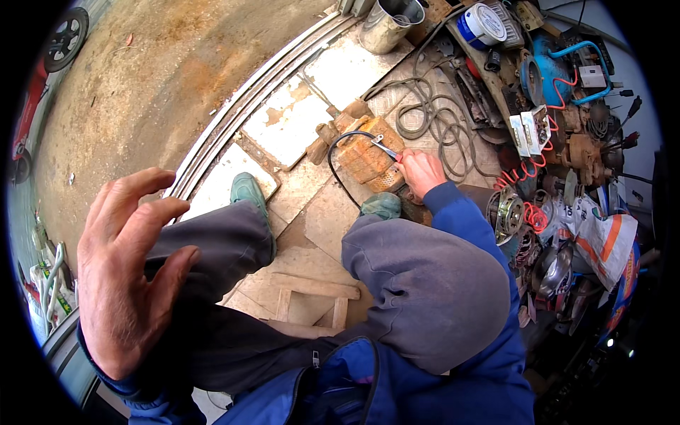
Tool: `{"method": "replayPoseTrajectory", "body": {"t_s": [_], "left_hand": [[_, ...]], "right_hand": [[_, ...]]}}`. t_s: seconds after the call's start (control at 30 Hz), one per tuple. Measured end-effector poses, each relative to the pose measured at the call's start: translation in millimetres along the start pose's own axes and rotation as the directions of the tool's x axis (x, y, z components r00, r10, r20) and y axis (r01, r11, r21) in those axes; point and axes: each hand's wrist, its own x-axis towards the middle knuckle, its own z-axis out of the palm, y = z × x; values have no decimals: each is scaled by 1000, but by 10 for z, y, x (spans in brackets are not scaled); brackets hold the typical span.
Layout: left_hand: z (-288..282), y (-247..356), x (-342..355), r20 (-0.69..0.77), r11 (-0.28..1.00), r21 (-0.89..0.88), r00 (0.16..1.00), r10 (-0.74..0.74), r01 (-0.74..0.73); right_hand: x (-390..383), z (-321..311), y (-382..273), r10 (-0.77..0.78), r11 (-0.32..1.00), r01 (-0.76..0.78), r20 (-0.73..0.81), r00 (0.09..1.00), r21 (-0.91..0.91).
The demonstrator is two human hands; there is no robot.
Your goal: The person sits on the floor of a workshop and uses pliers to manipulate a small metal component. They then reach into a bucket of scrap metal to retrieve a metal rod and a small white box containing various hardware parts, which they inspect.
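Observation:
My right hand reaches down past my right knee and grips red-handled pliers whose jaws touch the top of a rusty orange electric motor on the floor. A black cable loops from the motor's top round its left side. My left hand is raised close to the camera at the left, fingers spread, holding nothing. My legs in grey trousers and green shoes frame the motor.
A small wooden stool stands between my legs. Metal door rails run diagonally beside bare ground. Coiled cables, a metal bucket, a blue compressor and motor parts crowd the right side.

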Motion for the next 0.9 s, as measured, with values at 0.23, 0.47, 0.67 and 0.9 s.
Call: {"method": "replayPoseTrajectory", "body": {"t_s": [0.23,0.47,0.67,0.9], "left_hand": [[37,30,16,-70,999,24,997,33,-32],[7,22,22,19,1000,11,1000,-20,20],[-5,38,22,22,1000,12,1000,-15,14],[6,15,7,15,1000,14,1000,1,-1]], "right_hand": [[-158,19,-43,104,995,-104,6,995,-6],[-88,-7,-208,133,990,-133,8,991,-50],[-145,-3,-420,184,982,-182,60,981,-45],[-162,293,-519,229,953,-245,-102,968,-180]]}}
